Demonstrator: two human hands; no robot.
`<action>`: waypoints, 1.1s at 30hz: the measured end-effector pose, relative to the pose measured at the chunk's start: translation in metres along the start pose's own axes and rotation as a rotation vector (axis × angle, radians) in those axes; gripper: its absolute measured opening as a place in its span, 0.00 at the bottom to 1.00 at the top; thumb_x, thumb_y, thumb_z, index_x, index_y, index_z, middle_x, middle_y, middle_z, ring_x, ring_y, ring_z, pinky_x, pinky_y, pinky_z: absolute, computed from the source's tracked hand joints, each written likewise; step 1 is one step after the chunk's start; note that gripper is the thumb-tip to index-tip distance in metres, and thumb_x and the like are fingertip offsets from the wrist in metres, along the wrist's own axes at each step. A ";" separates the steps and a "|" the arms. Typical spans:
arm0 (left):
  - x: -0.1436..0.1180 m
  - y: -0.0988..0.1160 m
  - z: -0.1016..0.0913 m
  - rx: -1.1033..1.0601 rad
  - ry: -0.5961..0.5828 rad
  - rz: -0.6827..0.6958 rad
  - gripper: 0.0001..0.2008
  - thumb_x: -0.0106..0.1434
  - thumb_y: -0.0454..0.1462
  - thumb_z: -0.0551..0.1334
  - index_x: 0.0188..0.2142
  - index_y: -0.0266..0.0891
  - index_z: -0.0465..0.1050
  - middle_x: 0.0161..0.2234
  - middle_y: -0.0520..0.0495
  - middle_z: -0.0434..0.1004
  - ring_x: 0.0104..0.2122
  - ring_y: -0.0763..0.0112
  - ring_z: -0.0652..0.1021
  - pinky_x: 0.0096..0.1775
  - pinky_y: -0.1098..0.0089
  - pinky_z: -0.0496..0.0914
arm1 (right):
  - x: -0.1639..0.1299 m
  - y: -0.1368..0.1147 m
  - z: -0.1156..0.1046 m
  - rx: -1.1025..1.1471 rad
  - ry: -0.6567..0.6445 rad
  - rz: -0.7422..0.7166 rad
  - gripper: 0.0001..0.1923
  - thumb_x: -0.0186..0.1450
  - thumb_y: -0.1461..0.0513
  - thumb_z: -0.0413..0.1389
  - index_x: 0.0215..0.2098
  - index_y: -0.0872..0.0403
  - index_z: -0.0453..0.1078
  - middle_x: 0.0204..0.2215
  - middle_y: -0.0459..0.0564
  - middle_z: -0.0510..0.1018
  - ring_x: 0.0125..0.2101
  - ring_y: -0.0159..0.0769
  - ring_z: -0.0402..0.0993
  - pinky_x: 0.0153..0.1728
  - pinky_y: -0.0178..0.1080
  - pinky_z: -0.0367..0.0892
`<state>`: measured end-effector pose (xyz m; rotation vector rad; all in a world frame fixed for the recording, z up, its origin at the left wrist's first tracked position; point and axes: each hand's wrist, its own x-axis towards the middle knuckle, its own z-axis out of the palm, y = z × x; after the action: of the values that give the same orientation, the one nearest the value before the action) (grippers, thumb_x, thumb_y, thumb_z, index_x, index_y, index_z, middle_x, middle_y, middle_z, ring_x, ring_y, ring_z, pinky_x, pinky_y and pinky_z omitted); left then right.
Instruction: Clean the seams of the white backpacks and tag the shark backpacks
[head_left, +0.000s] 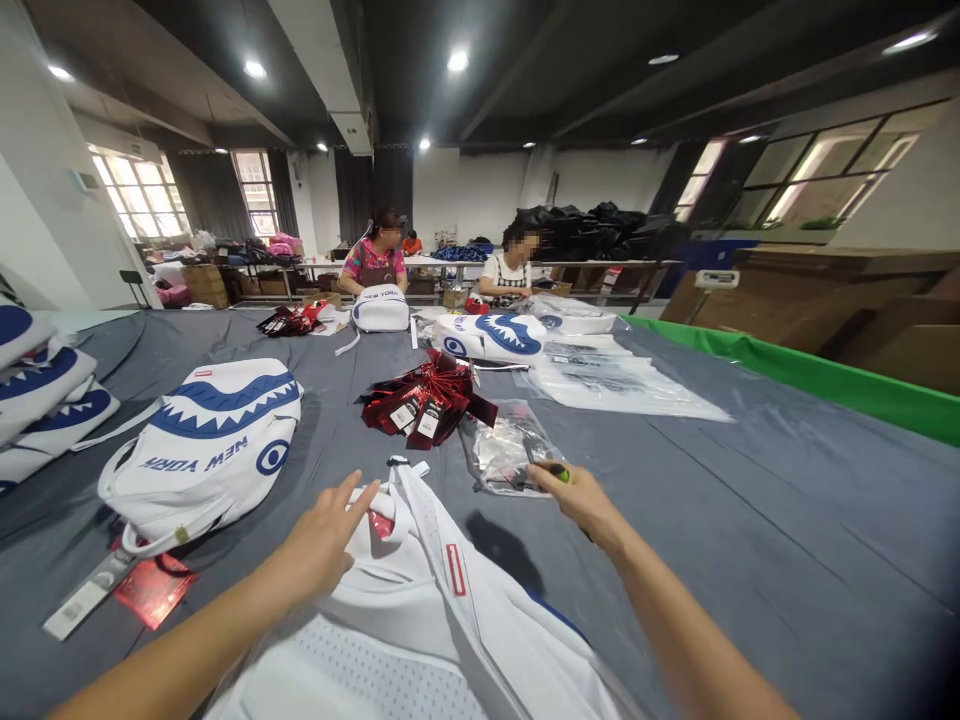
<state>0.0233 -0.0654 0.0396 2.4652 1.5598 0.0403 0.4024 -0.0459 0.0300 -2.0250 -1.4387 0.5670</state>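
In front of me lies a white backpack [450,640], its mesh back and straps facing up, with a small red label on one strap. My left hand [322,540] rests at its top edge with fingers stretched out, beside a bit of red foil at the handle loop. My right hand [577,500] is closed around a small tool with a black and yellow-green handle [558,470]; its exact kind is unclear. Beneath that hand is a clear plastic bag [499,455] with small contents. A pile of red and black foil tags [427,400] with white stickers lies just beyond.
Another white backpack [217,440] with a blue shark-mouth print lies left, its tag [90,595] and red foil [156,588] near it. Stacked backpacks [45,400] stand far left. Clear plastic bags [630,385] lie right of centre. Two co-workers [379,260] sit across the table.
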 end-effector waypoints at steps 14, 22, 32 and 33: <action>-0.076 0.055 -0.012 -1.017 0.471 0.232 0.12 0.61 0.38 0.67 0.45 0.40 0.76 0.38 0.48 0.82 0.35 0.71 0.79 0.34 0.74 0.70 | -0.166 -0.118 0.037 0.527 -0.858 -0.346 0.26 0.63 0.42 0.54 0.37 0.55 0.79 0.30 0.53 0.81 0.22 0.31 0.67 0.20 0.33 0.56; -0.103 0.042 0.023 -0.798 0.867 0.468 0.04 0.62 0.28 0.63 0.36 0.37 0.74 0.31 0.49 0.80 0.31 0.75 0.79 0.35 0.75 0.72 | -0.194 -0.120 0.057 0.176 -0.157 -0.958 0.09 0.69 0.63 0.53 0.37 0.51 0.76 0.32 0.49 0.80 0.33 0.34 0.76 0.36 0.35 0.68; -0.115 0.024 0.049 -0.474 1.035 0.557 0.11 0.67 0.36 0.62 0.49 0.39 0.69 0.39 0.44 0.81 0.41 0.68 0.80 0.44 0.65 0.76 | -0.198 -0.110 0.075 -0.094 0.028 -1.120 0.10 0.70 0.68 0.50 0.38 0.52 0.72 0.30 0.48 0.78 0.31 0.33 0.75 0.33 0.33 0.65; -0.114 0.019 0.051 -0.445 1.045 0.477 0.16 0.67 0.41 0.62 0.53 0.40 0.67 0.44 0.42 0.80 0.48 0.63 0.78 0.50 0.60 0.74 | -0.191 -0.106 0.073 -0.080 0.058 -1.118 0.09 0.70 0.67 0.50 0.40 0.52 0.72 0.34 0.50 0.80 0.34 0.35 0.76 0.36 0.34 0.67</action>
<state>-0.0023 -0.1846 0.0046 2.4275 0.9335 1.7520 0.2201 -0.1845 0.0488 -0.9704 -2.2318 -0.0427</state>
